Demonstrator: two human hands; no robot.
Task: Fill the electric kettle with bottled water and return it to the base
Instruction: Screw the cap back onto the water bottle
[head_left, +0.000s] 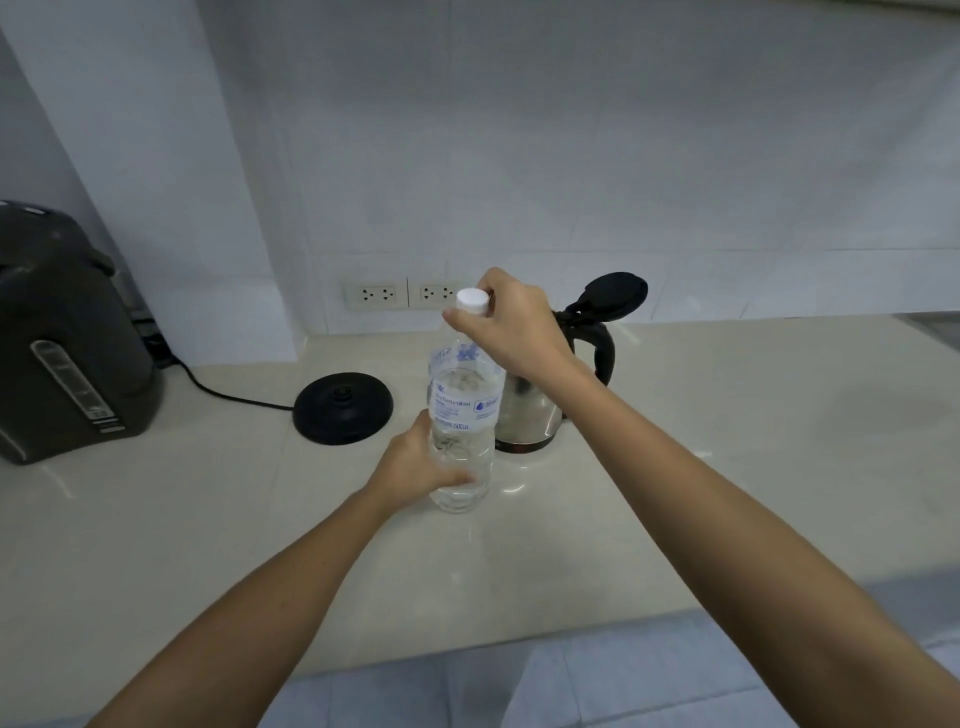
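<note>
A clear plastic water bottle (464, 415) stands upright on the counter, with a blue-printed label and a white cap (472, 301). My left hand (415, 467) grips its lower body. My right hand (511, 325) pinches the cap from the right. Just behind the bottle, the steel electric kettle (530, 415) sits on the counter with its black lid (618, 293) flipped open and its handle to the right. The round black kettle base (343, 408) lies bare to the left of the bottle.
A dark grey hot-water dispenser (67, 338) stands at the far left, and a black cord (228, 397) runs along the counter to the base. Two wall sockets (402, 294) sit behind the bottle. The beige counter (727, 441) ends at a front edge near me.
</note>
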